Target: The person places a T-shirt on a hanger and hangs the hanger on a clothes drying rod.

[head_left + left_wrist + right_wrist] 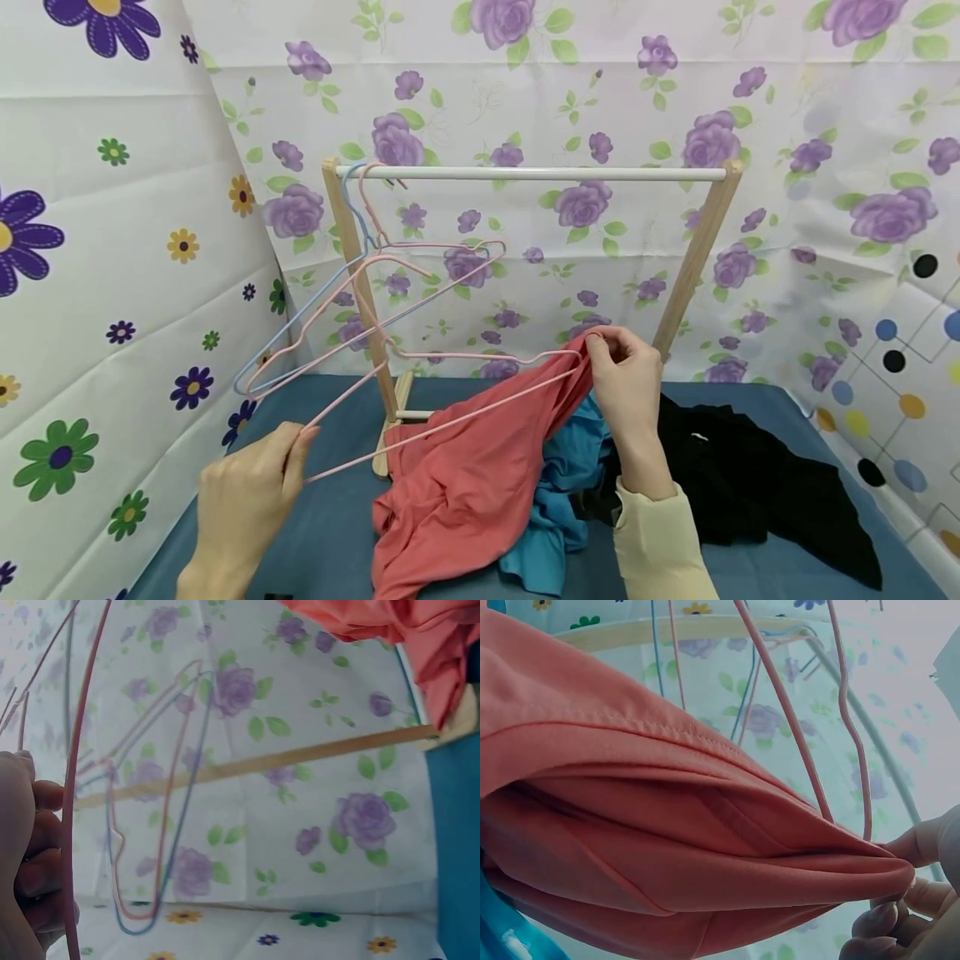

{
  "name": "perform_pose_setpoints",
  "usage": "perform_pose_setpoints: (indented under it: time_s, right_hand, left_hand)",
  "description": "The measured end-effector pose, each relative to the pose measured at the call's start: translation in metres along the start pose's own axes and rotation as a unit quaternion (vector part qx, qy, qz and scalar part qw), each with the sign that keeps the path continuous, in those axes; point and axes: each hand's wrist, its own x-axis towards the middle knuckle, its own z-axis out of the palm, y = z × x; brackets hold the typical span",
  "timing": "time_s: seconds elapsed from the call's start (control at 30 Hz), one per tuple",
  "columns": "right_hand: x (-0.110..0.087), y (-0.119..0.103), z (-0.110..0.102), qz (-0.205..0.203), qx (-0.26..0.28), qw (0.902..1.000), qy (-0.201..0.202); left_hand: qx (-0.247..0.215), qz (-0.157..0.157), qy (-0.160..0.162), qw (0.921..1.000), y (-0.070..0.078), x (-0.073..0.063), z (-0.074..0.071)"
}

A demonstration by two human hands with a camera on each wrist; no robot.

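Observation:
My left hand (243, 500) grips one end of a pink wire hanger (442, 426), which is tilted in front of the rack with its hook toward the upper left. At the hanger's other end my right hand (630, 387) pinches the upper edge of a coral garment (465, 500). That end of the hanger goes in under the coral cloth, right by the right fingertips. The rest of the garment droops down toward the table. In the right wrist view, the coral fabric (645, 862) is gathered in folds that narrow to the pinching thumb and fingers.
Behind stands a rack with a white rod (540, 174) and wooden posts. A blue hanger (298, 314) and another pink hanger hang at its left end. A blue garment (555, 517) and a black garment (757, 475) lie on the blue-covered table (330, 542). Flowered sheets enclose the table.

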Motion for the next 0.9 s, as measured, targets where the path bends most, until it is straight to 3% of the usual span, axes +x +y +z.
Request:
perform_pose_setpoints:
  time_s: [0.3,0.9]
  right_hand:
    - [-0.002,-0.013,-0.011,-0.032,-0.040,0.9985,0.018]
    - [-0.009,-0.024,-0.020,-0.054,-0.067,0.9957,0.034]
  left_hand:
    - [-0.012,-0.002,-0.011,0.9999,0.014,0.010,-0.006]
    - [-0.030,0.011,0.016,0.9994,0.027,0.015,0.003]
